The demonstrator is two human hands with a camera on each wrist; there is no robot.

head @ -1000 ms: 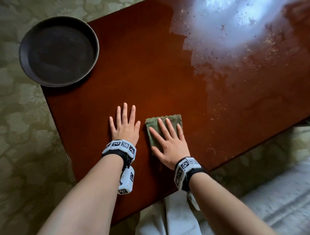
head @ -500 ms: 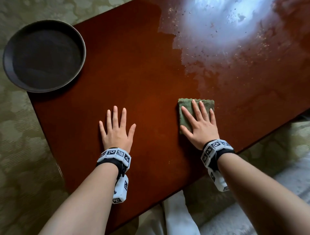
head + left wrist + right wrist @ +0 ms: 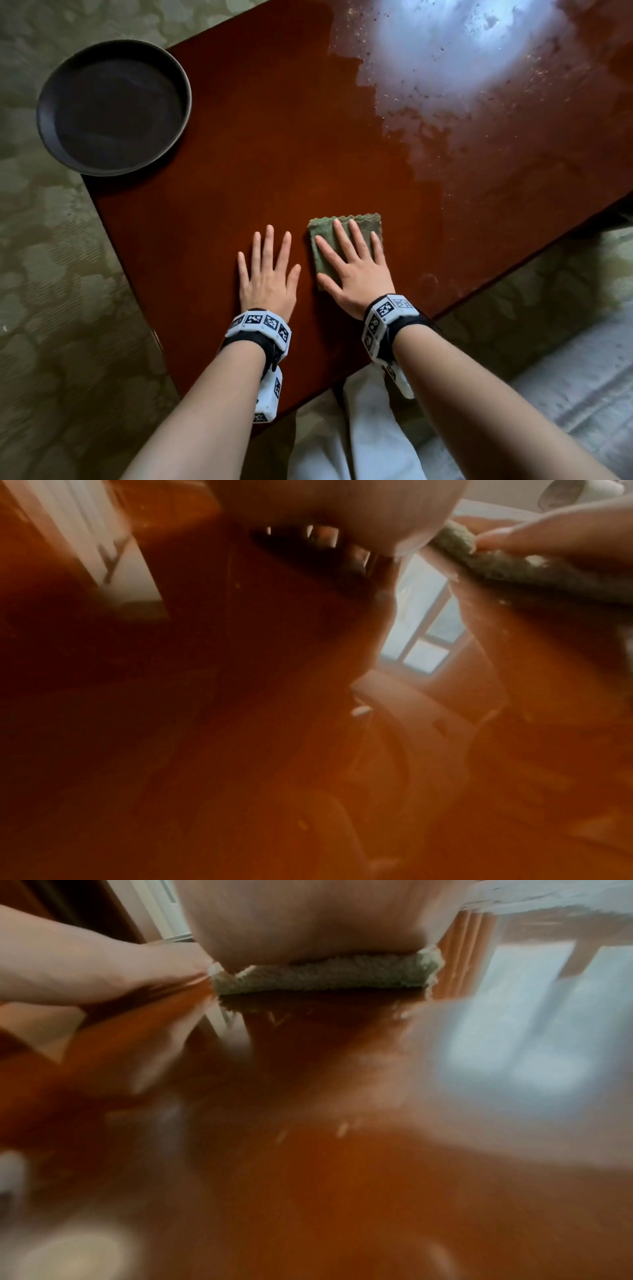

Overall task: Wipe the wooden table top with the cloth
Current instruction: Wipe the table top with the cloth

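Glossy worktop [image 3: 274, 164] now carries your cloth [image 3: 344, 236] back beside your left hand [image 3: 269, 274], both hands flat, fingers spread, right hand [image 3: 356, 270] pressing it. Right wrist view shows the cloth's folded edge [image 3: 325, 974].

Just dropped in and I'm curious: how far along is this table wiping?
The near dark part of the wooden table top looks clean already. The right hand presses the folded green cloth flat there; the left hand rests beside it. The far right area, with specks under the glare, is left.
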